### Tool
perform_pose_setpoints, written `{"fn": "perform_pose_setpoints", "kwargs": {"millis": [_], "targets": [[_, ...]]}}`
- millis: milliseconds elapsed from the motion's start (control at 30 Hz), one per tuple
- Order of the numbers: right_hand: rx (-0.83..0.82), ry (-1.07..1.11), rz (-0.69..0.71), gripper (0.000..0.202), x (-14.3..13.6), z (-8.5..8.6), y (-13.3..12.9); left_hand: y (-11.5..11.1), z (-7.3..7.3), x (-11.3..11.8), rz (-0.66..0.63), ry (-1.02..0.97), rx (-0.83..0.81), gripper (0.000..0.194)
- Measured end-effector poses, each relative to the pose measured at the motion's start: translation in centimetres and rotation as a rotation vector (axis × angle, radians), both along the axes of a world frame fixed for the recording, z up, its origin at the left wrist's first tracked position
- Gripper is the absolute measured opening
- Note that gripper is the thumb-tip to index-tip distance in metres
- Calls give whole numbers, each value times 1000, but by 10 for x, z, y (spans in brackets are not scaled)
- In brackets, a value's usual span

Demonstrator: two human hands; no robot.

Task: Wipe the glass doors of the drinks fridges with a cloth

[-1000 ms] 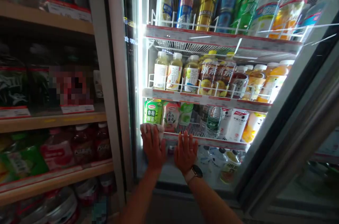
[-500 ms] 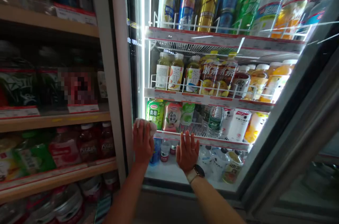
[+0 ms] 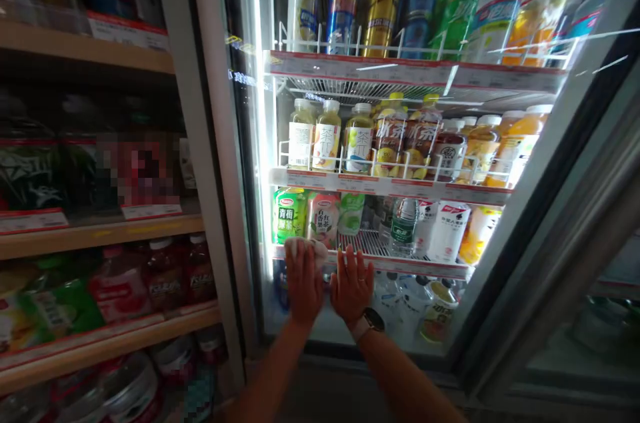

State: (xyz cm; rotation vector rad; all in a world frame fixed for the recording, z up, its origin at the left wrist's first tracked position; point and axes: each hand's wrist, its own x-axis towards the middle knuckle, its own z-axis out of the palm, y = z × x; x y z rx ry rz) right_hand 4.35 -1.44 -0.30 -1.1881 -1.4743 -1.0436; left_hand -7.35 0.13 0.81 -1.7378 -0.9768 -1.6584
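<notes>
The person's left grip (image 3: 305,286) lies flat against the glass door (image 3: 325,333), its fingers extended and close together over a pale cloth (image 3: 315,252) that shows past the fingertips; the cloth is pressed between fingers and glass, not pinched, which probably keeps it spread and in even contact. Whether the thumb also tucks some of it in is hidden. The right grip (image 3: 351,286) is beside it, holding nothing, palm toward the same pane and fingers slightly spread, a ring (image 3: 361,279) on one and a watch (image 3: 374,320) on the wrist; set this way, it likely braces the body and balances the push of the left. Both arms reach forward from below, which suits a steady push with the palms. Behind the glass, just above the left grip, are a green tea bottle (image 3: 289,215) and a pinkish-red tea bottle (image 3: 323,218); above and to the right of the right grip stand a water bottle (image 3: 403,228) and white cartons (image 3: 449,231). The bottles on the rack higher above both grips sit behind a wire guard (image 3: 345,164), which seems meant to stop them tipping forward, their labels mostly facing out so they can be read through the door.
</notes>
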Motion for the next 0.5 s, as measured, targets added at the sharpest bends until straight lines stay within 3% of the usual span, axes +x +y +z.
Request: {"fn": "perform_pose_setpoints", "kwargs": {"millis": [100,167,333,500], "targets": [[29,-1,9,60,0,-3,2,-2,-1,7,19,172,30,59],[13,-1,9,61,1,-3,2,0,3,-2,66,225,57,57],[-27,-4,-4,65,1,1,-3,9,19,-54,171,123,59,60],[-22,-7,-2,65,0,3,-4,14,17,-95,178,-16,-26,60]]}}
